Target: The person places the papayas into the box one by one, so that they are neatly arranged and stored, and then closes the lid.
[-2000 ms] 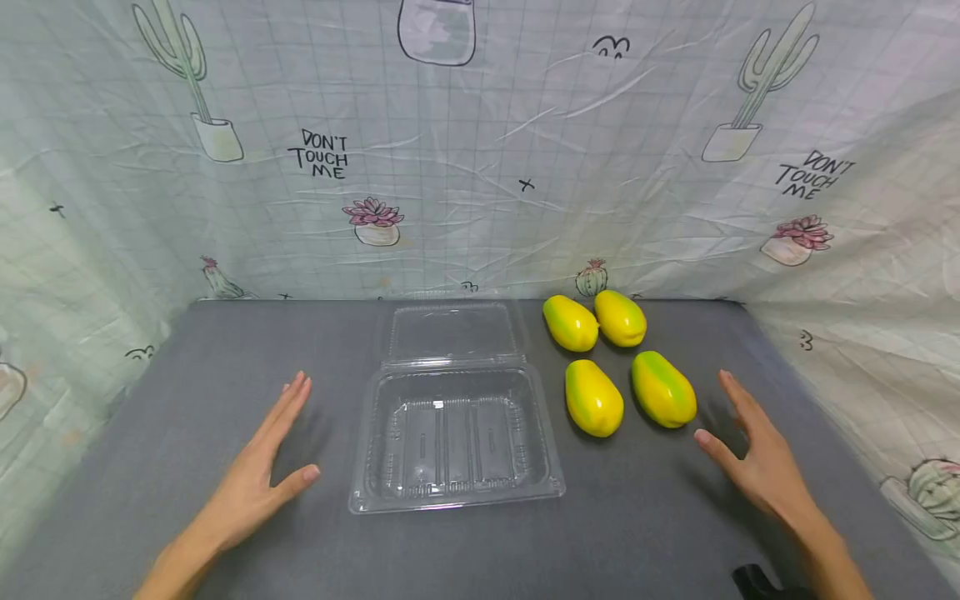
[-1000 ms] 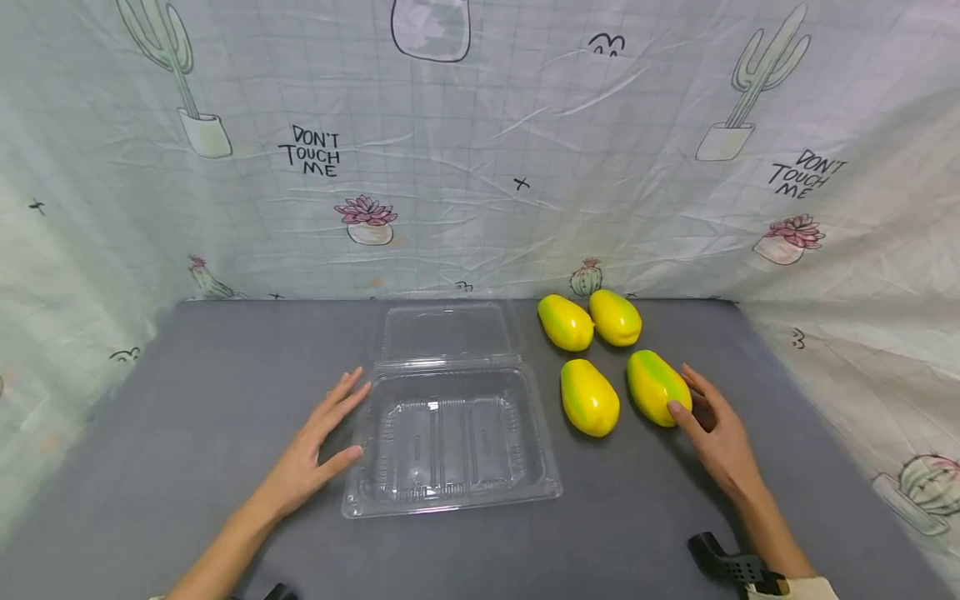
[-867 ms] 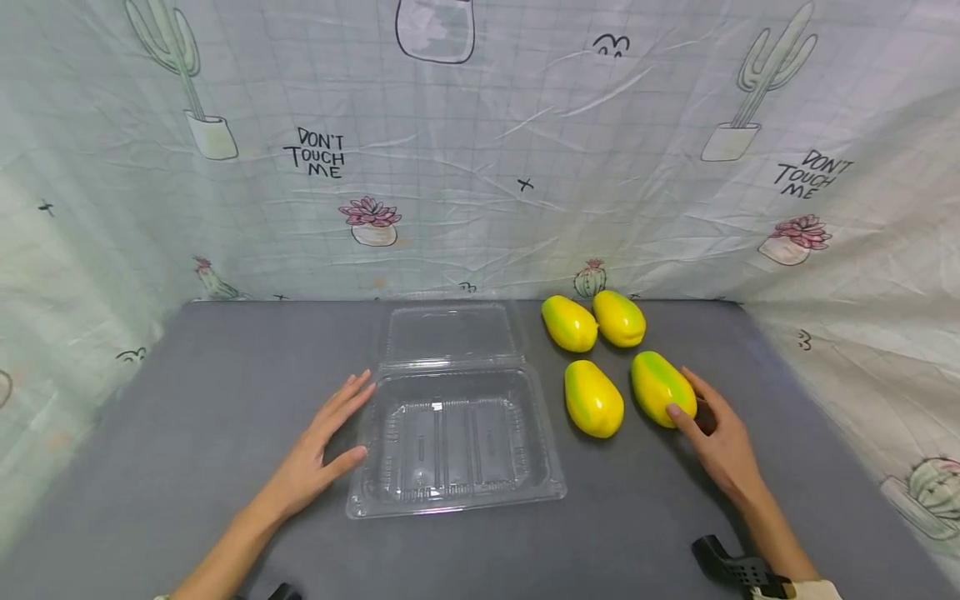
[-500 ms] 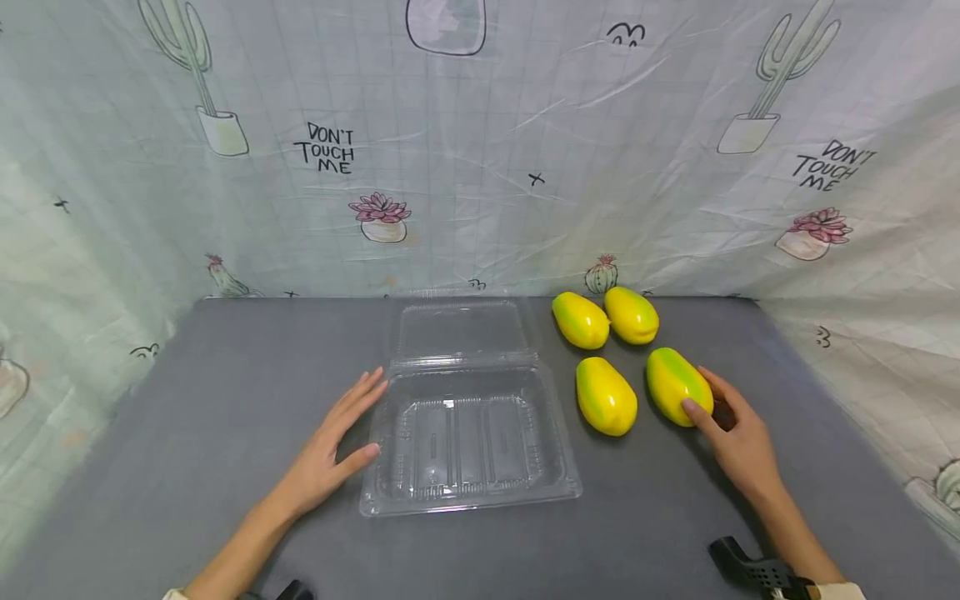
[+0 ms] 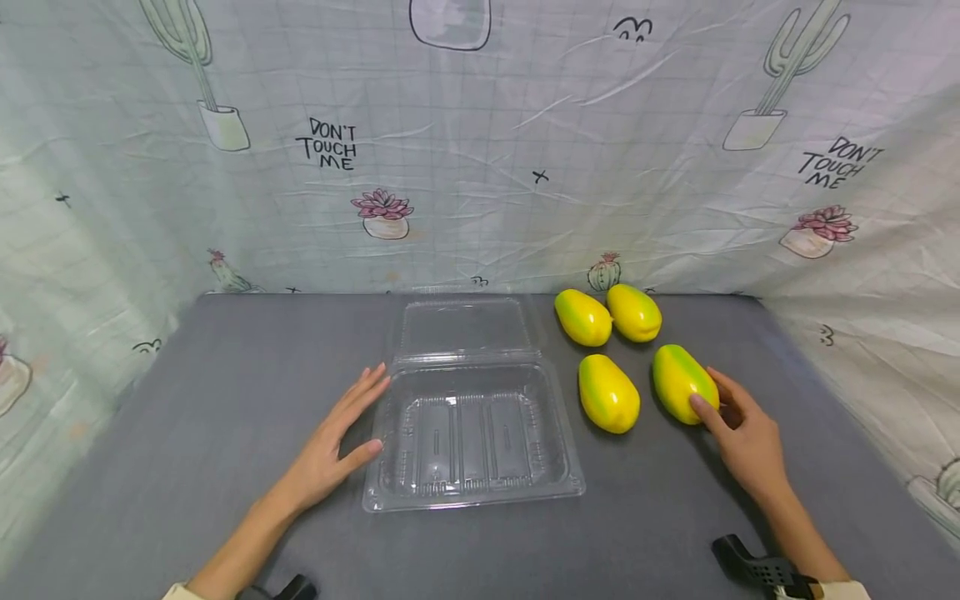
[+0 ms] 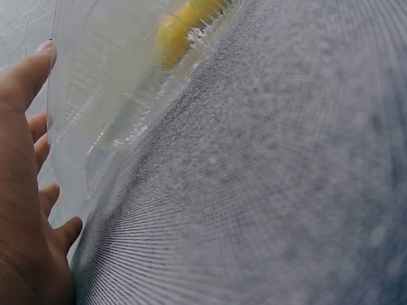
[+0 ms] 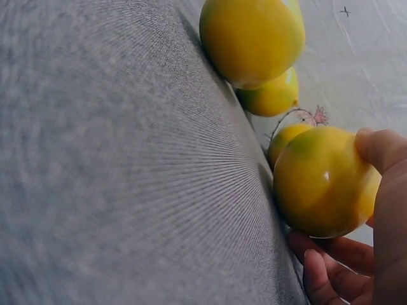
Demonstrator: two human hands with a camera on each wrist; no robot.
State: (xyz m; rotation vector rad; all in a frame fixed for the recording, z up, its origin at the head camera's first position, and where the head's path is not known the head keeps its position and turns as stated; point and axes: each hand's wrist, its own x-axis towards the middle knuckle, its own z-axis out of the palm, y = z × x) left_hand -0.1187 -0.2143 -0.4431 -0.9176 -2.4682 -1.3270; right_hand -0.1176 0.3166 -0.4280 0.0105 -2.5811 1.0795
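Currently, right hand (image 5: pixel 750 446) holds the right-hand yellow-green fruit (image 5: pixel 681 385), thumb on the near side, other fingers curled round the far right side and beneath; fruit is right at table level, cannot tell if it is lifted; left hand (image 5: pixel 322 458) is spread wide, fingers extended and thumb apart, gripping nothing, set at the left edge of the clear plastic container (image 5: pixel 472 450); fingertips reach its rim, firm contact hard to confirm; container sits mid-table, lid (image 5: pixel 463 327) folded back on the far side; nearer loose fruit (image 5: pixel 608 394) lies between container and held fruit; back-left fruit (image 5: pixel 582 318) and back-right fruit (image 5: pixel 633 313) lie close together behind; grey table (image 5: pixel 472 554) below, cactus-print cloth (image 5: pixel 480 125) behind; black wrist device (image 5: pixel 757 570) on the right forearm.
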